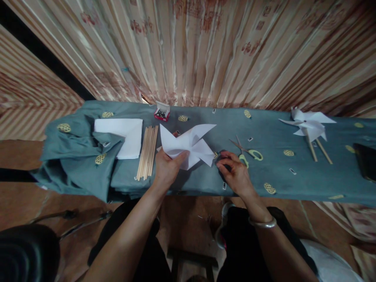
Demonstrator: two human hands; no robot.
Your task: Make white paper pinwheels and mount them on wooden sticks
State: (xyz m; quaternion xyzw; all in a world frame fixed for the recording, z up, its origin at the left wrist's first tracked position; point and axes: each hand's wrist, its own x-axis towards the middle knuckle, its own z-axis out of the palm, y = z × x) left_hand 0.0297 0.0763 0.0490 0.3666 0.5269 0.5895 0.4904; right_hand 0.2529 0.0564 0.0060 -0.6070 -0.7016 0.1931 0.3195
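A white paper pinwheel (pixel 194 147) with its blades bent inward is gripped in my left hand (pixel 168 166), the thumb pressing near its centre. To the right of it, my right hand (pixel 235 172) hovers low over the cloth, fingers loosely bent and apart, with nothing visible in them. Just beyond my right hand lie scissors (pixel 245 150) with pale green handles, their blades parted. Left of the pinwheel is a row of thin wooden sticks (pixel 147 152). A small red and white box (pixel 162 112) of metal pins stands open behind them.
White paper sheets (pixel 132 141) lie at the left of the table, which has a blue-green cloth (pixel 264 129). Pinwheels on sticks (pixel 310 121) lie at the right, near a dark object (pixel 364 160) at the edge. A pleated curtain (pixel 194 51) hangs behind.
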